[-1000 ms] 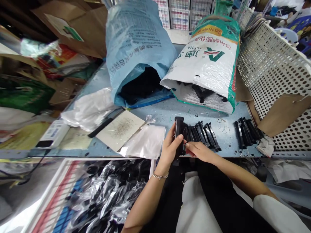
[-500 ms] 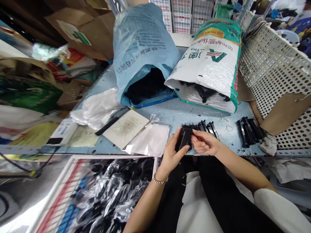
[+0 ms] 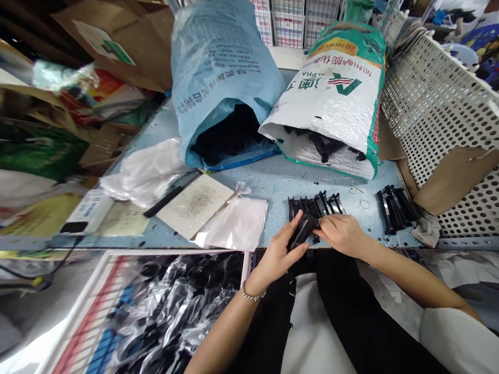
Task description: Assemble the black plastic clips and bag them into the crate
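Left hand (image 3: 281,249) and right hand (image 3: 343,234) both gripping a black plastic part (image 3: 302,231), at the blue table's (image 3: 273,182) near edge, row of black parts (image 3: 314,205) just beyond, clear bag (image 3: 234,224) to the left

one head-worn view looks forward and down from the near edge of the blue worktable (image 3: 273,182), close above the near edge, facing the two sacks and stacked crates at its far edge.

white-green sack (image 3: 331,104): "ALPHA", upside down | blue sack (image 3: 218,67): print unreadable
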`<state>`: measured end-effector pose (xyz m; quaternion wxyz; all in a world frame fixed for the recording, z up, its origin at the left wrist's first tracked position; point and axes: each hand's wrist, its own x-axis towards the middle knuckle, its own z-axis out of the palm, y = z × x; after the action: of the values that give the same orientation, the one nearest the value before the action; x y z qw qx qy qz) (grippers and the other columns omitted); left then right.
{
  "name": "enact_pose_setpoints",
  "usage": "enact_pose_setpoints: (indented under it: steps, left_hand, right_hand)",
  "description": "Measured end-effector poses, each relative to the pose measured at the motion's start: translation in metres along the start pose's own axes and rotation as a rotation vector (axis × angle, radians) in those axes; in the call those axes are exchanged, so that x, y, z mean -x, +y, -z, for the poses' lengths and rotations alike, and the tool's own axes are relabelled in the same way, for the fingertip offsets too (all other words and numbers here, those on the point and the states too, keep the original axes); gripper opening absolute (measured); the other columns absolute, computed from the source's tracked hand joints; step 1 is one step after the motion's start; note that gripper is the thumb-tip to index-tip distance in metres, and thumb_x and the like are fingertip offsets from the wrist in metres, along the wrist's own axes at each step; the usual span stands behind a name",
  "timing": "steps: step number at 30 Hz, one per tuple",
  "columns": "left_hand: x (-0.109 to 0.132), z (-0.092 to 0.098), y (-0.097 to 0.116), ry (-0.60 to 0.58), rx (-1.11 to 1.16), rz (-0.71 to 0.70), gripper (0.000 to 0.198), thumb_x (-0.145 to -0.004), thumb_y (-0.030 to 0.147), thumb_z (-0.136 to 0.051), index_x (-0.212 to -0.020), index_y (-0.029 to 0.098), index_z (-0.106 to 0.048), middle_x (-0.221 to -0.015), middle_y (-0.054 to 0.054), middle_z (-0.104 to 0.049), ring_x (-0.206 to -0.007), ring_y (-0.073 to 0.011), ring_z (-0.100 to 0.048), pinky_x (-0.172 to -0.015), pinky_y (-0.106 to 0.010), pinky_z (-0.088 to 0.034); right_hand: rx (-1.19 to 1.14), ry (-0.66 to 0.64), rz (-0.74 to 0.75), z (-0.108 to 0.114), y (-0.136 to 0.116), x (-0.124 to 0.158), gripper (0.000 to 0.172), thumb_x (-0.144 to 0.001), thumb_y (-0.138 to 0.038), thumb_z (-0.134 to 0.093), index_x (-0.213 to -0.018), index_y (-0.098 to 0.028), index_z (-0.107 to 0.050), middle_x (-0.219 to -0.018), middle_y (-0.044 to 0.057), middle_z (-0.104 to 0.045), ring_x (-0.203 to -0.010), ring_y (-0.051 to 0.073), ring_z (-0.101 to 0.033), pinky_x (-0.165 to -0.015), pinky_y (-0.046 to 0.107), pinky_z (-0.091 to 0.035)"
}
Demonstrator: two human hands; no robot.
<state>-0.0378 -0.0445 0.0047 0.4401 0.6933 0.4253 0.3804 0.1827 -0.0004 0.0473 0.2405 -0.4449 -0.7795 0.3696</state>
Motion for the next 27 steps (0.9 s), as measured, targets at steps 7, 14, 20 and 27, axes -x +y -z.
enact_pose_setpoints:
  steps: [7,14,20,27]
  left_hand:
    - [-0.002,-0.006,0.003,0.015,-0.061,-0.075,0.077,-0.091,0.038,-0.063,-0.158,0.030,-0.025,-0.128,-0.011,-0.061,-0.110,-0.0261,-0.060,-0.097,-0.041,-0.051]
    - [0.000,-0.006,0.001,-0.027,-0.065,-0.194,0.079,-0.091,0.038,-0.065,-0.158,0.031,-0.023,-0.124,-0.010,-0.059,-0.107,-0.0233,-0.058,-0.096,-0.040,-0.051]
    - [-0.001,-0.001,0.008,-0.074,-0.028,-0.181,0.081,-0.090,0.038,-0.066,-0.158,0.034,-0.023,-0.119,-0.008,-0.060,-0.104,-0.0230,-0.058,-0.094,-0.040,-0.051]
    - [-0.001,-0.001,0.011,-0.094,-0.013,-0.072,0.078,-0.091,0.037,-0.065,-0.158,0.034,-0.023,-0.121,-0.009,-0.061,-0.104,-0.0240,-0.059,-0.096,-0.043,-0.050]
  right_hand:
    - [-1.222,-0.591,-0.389,-0.012,0.006,0.013,0.054,-0.096,-0.069,-0.036,-0.075,-0.021,-0.049,-0.043,-0.007,-0.045,-0.033,0.008,-0.028,-0.037,0.022,-0.023]
    - [-1.573,-0.574,-0.450,-0.025,0.002,0.023,0.051,-0.091,-0.062,-0.055,-0.065,-0.022,-0.039,-0.038,-0.011,-0.028,-0.034,0.006,-0.015,-0.035,0.019,-0.014]
    - [-0.887,-0.360,-0.305,-0.008,-0.006,0.025,0.052,-0.091,-0.068,-0.051,-0.072,-0.020,-0.049,-0.049,-0.007,-0.044,-0.040,0.007,-0.031,-0.042,0.022,-0.025]
    - [0.228,0.063,0.144,0.000,0.005,0.021,0.042,-0.101,-0.049,-0.043,-0.069,-0.022,-0.048,-0.067,0.004,-0.053,-0.063,0.017,-0.049,-0.060,0.031,-0.038]
